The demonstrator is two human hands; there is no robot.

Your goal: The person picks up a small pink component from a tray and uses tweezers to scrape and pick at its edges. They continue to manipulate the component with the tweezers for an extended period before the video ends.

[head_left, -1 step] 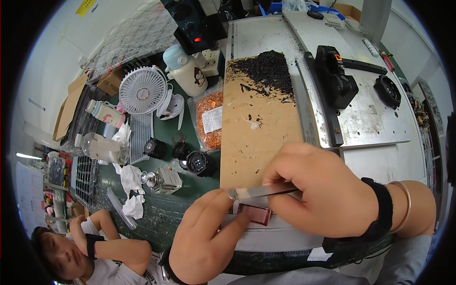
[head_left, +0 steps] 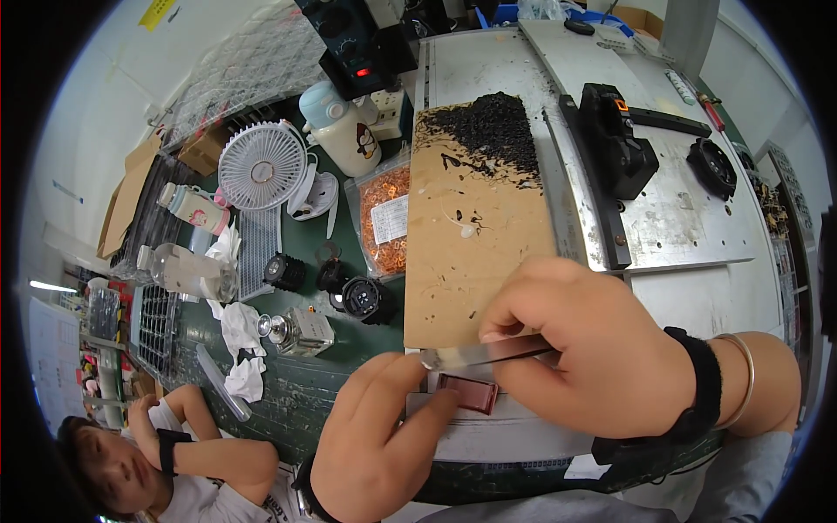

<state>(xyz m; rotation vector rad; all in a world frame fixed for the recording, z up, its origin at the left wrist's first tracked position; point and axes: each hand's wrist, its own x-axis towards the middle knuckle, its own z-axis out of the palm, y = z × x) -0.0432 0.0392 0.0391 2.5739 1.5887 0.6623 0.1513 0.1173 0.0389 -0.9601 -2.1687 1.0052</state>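
My right hand [head_left: 580, 357] pinches a flat, shiny metal tool [head_left: 479, 351] with a rounded end; its exact kind I cannot tell. That end points left and lies against or just beside the fingertips of my left hand [head_left: 375, 427]. Under my left thumb is a small reddish-brown rectangular piece [head_left: 475, 394] with a raised rim, at the near edge of the work surface. The left fingers are bent around its far left side, so part of it is hidden. A sheet of brown cardboard [head_left: 479, 270] lies just beyond both hands.
Black scraps [head_left: 493, 131] are heaped on the cardboard's far end. A black-and-metal fixture [head_left: 615, 157] stands at right. To the left are a bag of orange parts [head_left: 382, 235], black round parts [head_left: 362, 299], a glass bottle [head_left: 305, 333] and a fan [head_left: 261, 166]. Another person [head_left: 200, 462] leans at lower left.
The metal tool has turned slightly in my right hand, and its rounded end sits a touch lower. My left hand and the reddish-brown piece stay almost still.
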